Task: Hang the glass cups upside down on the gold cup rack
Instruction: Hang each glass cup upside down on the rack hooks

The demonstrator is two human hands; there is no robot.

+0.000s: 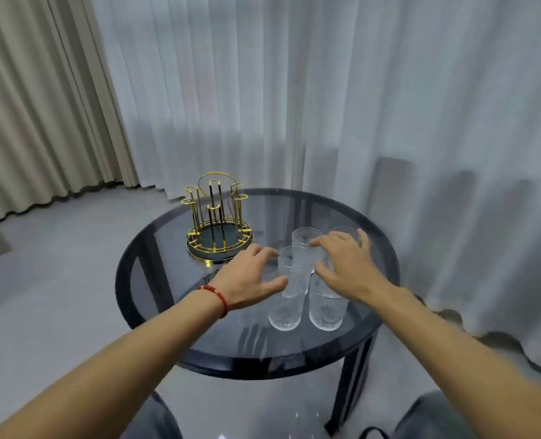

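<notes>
The gold wire cup rack (219, 239) stands on the table's back left, with nothing hanging on its pegs. Several ribbed clear glass cups stand upright in a cluster right of the rack. My left hand (250, 280), with a red bracelet at the wrist, is spread beside a middle glass cup (293, 274), thumb and fingertips at its left side. My right hand (347, 264) is spread over the cluster, its fingertips at the right side of a taller back glass cup (304, 245). Two front glass cups (286, 312) (326, 313) stand untouched. Another back glass cup (345, 231) is partly hidden behind my right hand.
The round dark glass table (155, 255) has black legs. Sheer white curtains (326, 106) hang close behind it and beige drapes (41, 106) hang at the left. Grey floor lies all around. My knees show at the bottom edge.
</notes>
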